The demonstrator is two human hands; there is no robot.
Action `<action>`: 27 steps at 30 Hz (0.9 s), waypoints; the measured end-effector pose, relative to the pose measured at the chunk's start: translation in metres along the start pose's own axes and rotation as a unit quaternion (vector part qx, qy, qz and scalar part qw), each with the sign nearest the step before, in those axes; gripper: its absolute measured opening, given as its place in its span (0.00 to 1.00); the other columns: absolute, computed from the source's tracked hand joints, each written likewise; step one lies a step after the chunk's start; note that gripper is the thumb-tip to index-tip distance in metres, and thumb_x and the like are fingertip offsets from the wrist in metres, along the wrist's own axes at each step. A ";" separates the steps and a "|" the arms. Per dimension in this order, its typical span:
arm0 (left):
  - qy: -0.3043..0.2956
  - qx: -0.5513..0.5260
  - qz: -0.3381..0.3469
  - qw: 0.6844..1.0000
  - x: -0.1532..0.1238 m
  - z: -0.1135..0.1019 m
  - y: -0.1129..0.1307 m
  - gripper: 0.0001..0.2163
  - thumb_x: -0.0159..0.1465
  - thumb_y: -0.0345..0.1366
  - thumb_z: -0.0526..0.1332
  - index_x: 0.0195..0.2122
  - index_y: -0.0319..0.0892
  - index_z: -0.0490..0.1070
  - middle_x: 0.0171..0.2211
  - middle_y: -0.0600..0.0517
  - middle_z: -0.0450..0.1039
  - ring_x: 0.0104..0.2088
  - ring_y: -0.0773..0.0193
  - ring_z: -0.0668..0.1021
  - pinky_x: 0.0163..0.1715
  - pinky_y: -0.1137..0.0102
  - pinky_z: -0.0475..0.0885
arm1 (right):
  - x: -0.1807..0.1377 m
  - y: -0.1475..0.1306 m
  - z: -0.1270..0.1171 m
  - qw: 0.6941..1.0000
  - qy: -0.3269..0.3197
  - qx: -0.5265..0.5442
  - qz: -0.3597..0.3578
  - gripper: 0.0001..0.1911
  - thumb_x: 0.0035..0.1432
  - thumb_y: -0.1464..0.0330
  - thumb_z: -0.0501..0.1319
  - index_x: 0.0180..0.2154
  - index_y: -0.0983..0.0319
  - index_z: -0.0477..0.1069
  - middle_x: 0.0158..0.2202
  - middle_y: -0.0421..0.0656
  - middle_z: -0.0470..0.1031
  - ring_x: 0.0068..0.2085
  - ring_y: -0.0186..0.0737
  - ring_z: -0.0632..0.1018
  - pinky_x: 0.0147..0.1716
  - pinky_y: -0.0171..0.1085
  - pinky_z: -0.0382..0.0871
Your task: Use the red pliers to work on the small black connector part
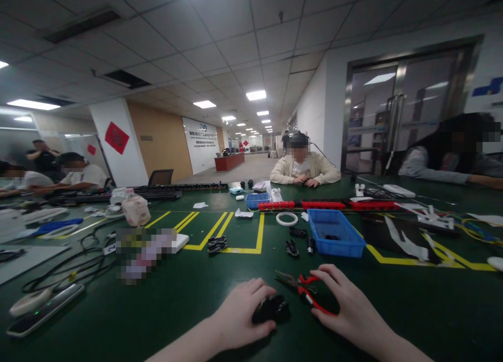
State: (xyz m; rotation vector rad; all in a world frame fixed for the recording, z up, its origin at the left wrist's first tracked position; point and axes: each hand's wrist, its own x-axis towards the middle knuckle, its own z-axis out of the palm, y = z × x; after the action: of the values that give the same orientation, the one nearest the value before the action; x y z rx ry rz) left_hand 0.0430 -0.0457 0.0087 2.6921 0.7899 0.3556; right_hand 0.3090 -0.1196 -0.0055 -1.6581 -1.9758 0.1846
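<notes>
My left hand (244,305) is closed around a dark black part (275,309) close to the table's front edge; its exact kind is hard to make out. In my right hand (348,302) are red-handled long-nose pliers (302,284), their handles spread and their jaws pointing left, just beyond the black part. The jaws are apart from the part and grip nothing that I can see. Past the pliers lie small black pieces (291,248) and a short dark cylinder (310,245), left of a blue bin (338,249).
Yellow tape (260,233) marks the green table. A white ring (286,219) and red strips (322,205) lie farther back. Cables (58,283), a bottle (135,210) and a flat grey-green device (45,310) are left. Other people (302,165) sit around the table.
</notes>
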 end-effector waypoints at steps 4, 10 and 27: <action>0.027 -0.017 -0.004 0.999 -0.002 0.001 -0.013 0.12 0.57 0.33 0.63 0.43 0.47 0.70 0.44 0.53 0.71 0.43 0.61 0.73 0.44 0.69 0.68 | 0.002 -0.001 -0.005 0.999 -0.016 0.011 0.037 0.25 0.53 0.57 0.59 0.52 0.58 0.66 0.53 0.48 0.66 0.54 0.48 0.70 0.54 0.45 0.63; 0.043 -0.078 -0.027 0.996 0.000 0.003 -0.015 0.09 0.57 0.31 0.63 0.40 0.44 0.70 0.41 0.53 0.72 0.42 0.63 0.73 0.44 0.69 0.68 | 0.004 -0.010 -0.011 0.996 -0.054 -0.001 0.075 0.28 0.54 0.55 0.58 0.53 0.61 0.64 0.53 0.50 0.67 0.53 0.48 0.69 0.54 0.47 0.62; 0.049 -0.113 -0.028 0.992 -0.001 0.000 -0.012 0.06 0.65 0.31 0.51 0.38 0.41 0.67 0.39 0.50 0.69 0.41 0.63 0.72 0.42 0.68 0.68 | 0.000 -0.004 0.005 0.993 -0.073 -0.052 0.075 0.30 0.60 0.54 0.48 0.60 0.62 0.57 0.63 0.50 0.58 0.63 0.48 0.59 0.62 0.50 0.51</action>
State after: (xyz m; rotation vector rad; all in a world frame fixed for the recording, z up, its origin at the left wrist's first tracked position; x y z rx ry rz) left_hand 0.0368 -0.0369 0.0047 2.4529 0.7982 0.5334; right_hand 0.3028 -0.1194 -0.0078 -1.9119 -1.9963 0.2695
